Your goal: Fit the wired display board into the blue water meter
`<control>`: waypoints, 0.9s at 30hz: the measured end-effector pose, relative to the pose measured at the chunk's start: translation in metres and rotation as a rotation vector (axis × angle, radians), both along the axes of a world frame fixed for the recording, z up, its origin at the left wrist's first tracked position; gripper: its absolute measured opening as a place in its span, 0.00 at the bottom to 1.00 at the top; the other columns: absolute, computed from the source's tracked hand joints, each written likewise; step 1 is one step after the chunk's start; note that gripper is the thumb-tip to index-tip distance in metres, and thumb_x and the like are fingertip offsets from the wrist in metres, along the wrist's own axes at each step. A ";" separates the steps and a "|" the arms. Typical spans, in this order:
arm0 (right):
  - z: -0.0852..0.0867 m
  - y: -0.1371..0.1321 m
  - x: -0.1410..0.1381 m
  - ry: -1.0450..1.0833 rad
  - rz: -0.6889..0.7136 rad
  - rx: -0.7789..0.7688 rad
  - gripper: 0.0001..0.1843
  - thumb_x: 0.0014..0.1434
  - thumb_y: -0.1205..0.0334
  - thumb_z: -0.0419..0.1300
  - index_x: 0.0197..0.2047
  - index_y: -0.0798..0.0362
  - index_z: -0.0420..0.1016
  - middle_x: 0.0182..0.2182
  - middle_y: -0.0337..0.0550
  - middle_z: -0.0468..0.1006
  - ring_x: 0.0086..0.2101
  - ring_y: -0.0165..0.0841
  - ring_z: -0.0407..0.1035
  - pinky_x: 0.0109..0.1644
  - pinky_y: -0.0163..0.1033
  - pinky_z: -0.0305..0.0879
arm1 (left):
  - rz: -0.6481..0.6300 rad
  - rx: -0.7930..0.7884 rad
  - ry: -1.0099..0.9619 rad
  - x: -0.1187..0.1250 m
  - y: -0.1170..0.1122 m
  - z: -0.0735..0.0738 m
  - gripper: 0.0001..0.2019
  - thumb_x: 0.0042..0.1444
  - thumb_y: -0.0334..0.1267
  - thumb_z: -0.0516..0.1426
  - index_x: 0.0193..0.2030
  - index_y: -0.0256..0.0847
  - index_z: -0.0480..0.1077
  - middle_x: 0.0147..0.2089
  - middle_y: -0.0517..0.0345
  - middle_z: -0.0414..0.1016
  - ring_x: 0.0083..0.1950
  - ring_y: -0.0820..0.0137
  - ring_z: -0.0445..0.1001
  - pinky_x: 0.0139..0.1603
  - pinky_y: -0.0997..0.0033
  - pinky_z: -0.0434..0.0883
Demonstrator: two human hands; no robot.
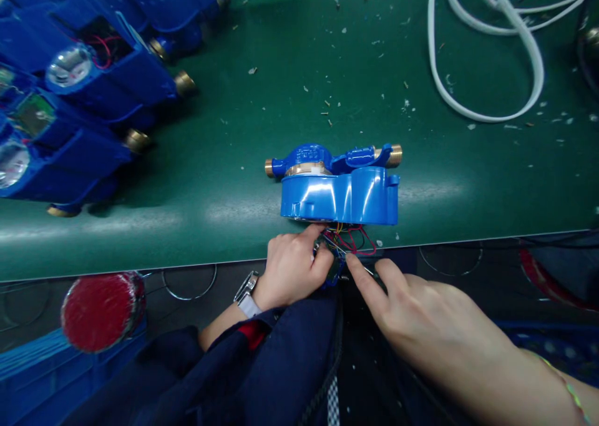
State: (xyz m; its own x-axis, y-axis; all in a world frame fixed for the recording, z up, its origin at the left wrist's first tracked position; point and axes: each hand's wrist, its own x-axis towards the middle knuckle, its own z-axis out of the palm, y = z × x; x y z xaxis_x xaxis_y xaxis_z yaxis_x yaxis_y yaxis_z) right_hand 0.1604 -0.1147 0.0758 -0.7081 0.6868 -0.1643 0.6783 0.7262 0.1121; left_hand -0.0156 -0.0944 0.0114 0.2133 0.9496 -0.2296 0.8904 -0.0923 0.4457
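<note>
A blue water meter (339,186) with brass end fittings lies on its side near the front edge of the green bench mat (234,183). A bundle of red, blue and green wires (350,239) hangs out of its open underside. My left hand (292,269), with a watch on the wrist, is closed in a pinch on the wires and a small part at the mat's edge. My right hand (421,310) reaches in from the right, its forefinger stretched out and touching the same wires, the other fingers loosely curled.
Several more blue meters (88,83) are stacked at the far left. A white cable (486,52) loops at the far right. A red round cap (100,310) sits over a blue crate at lower left. Small scraps litter the mat.
</note>
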 end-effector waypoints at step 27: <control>-0.013 0.015 0.010 0.137 -0.105 -0.221 0.27 0.52 0.75 0.56 0.56 0.55 0.72 0.33 0.46 0.79 0.19 0.34 0.72 0.19 0.36 0.67 | 0.055 -0.052 -0.013 0.003 0.003 0.004 0.21 0.55 0.37 0.46 0.52 0.41 0.72 0.36 0.48 0.82 0.37 0.51 0.80 0.38 0.53 0.73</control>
